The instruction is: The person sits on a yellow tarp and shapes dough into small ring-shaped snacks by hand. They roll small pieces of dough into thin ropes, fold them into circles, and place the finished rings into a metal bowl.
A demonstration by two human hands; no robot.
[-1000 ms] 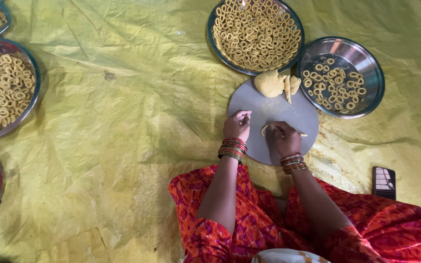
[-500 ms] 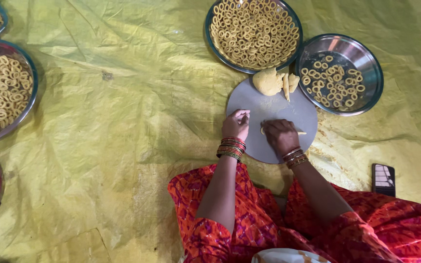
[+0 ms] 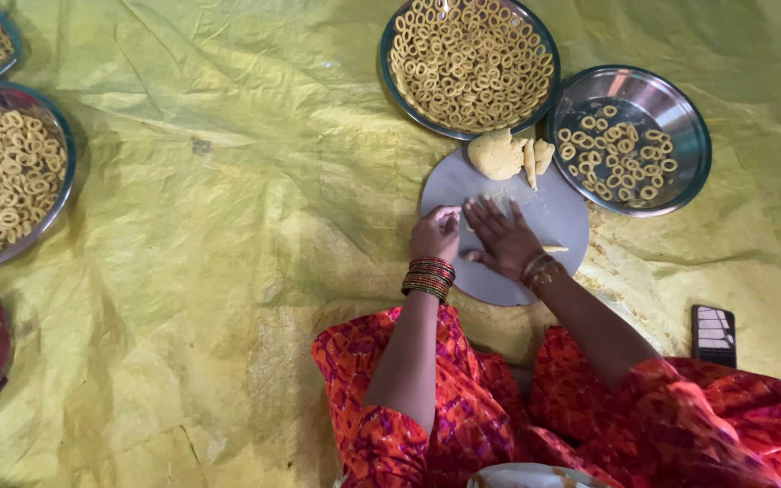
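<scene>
Now the right hand [image 3: 502, 237] is lying flat, fingers spread and pressing palm-down on the round grey board [image 3: 553, 212], where half a second ago it was sitting nearer the board's near edge with a thin dough strand [image 3: 554, 248] showing beside it; the hand is sliding farther across the board, and only the strand's tip is peeking out at its right side. That reads as a rolling stroke, the strand being thinned under the palm. Its grip is open, holding nothing. The left hand [image 3: 436, 233] is resting at the board's left edge, fingers curled in as before; whether they are pinching the strand's other end, I cannot tell. The dough lump [image 3: 496, 154] and two cut pieces are sitting at the board's far edge, untouched. Beyond them, the full tray of rings [image 3: 470, 63] and the steel plate [image 3: 680, 117] with fewer rings are lying on the yellow sheet [image 3: 228, 181].
</scene>
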